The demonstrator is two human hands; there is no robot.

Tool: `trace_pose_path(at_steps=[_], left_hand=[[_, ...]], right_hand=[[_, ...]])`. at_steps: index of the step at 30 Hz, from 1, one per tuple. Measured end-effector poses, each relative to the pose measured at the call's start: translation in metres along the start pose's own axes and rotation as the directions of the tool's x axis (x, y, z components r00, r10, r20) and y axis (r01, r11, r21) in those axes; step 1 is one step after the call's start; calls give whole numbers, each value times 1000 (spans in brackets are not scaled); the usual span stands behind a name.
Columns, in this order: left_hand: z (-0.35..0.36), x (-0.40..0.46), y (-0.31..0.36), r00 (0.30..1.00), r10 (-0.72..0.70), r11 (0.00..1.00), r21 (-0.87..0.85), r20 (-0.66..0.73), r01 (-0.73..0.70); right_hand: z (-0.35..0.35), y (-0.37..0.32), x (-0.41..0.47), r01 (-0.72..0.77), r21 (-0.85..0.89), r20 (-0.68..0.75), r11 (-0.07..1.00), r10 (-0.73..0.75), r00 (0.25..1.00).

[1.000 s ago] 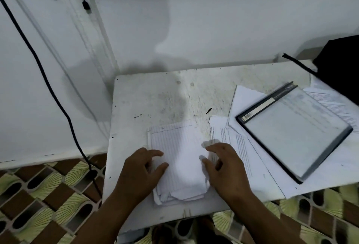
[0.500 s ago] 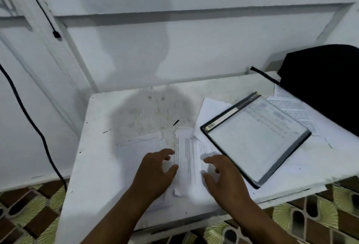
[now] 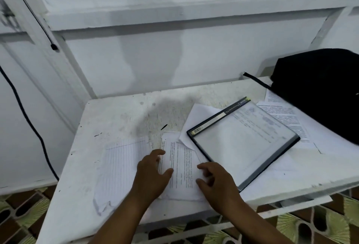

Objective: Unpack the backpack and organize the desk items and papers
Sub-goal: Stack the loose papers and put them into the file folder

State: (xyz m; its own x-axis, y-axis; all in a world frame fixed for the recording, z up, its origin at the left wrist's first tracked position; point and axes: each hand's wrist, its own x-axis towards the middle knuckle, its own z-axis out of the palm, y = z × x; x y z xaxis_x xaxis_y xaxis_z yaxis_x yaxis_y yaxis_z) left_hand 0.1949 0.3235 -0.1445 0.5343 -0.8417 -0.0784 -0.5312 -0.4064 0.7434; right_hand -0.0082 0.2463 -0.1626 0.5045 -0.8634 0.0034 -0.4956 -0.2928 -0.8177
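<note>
Lined sheet [image 3: 120, 168] slid left, left hand [image 3: 150, 175] and right hand [image 3: 217, 183] fingers relaxed on printed page [image 3: 182, 166]

Since a second ago the lined sheets [image 3: 124, 168] lie unfolded and flat at the left of the table [image 3: 116, 115], while the left hand [image 3: 151, 177] and right hand [image 3: 217, 183] now rest on the printed page [image 3: 182, 166] beside them, which has been spread open.
</note>
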Motion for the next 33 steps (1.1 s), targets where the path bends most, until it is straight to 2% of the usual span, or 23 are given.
trace_pose_path(at_steps=[7,12,17,20,25,30,33], left_hand=[[-7,-4,16,999,-37,983,-180,8,38],[-12,-5,23,993,-82,962,-254,83,100],[-19,-3,27,969,-186,855,-460,160,240],[-20,-2,28,952,-187,807,-514,242,290],[-29,-5,34,971,-76,903,-397,228,164],[-51,-10,32,981,-41,864,-487,190,130],[-67,-11,26,983,-19,842,-528,181,114]], right_hand=[[-4,3,0,29,28,18,999,-29,999],[-4,1,-1,28,41,15,999,-29,999],[-5,-5,-2,5,77,15,997,-7,1000],[-3,-9,-3,2,84,5,996,-2,1000],[2,-16,-3,-25,115,-31,993,29,999],[5,-32,0,-108,169,-22,980,113,993],[8,-46,4,-216,353,62,910,208,976]])
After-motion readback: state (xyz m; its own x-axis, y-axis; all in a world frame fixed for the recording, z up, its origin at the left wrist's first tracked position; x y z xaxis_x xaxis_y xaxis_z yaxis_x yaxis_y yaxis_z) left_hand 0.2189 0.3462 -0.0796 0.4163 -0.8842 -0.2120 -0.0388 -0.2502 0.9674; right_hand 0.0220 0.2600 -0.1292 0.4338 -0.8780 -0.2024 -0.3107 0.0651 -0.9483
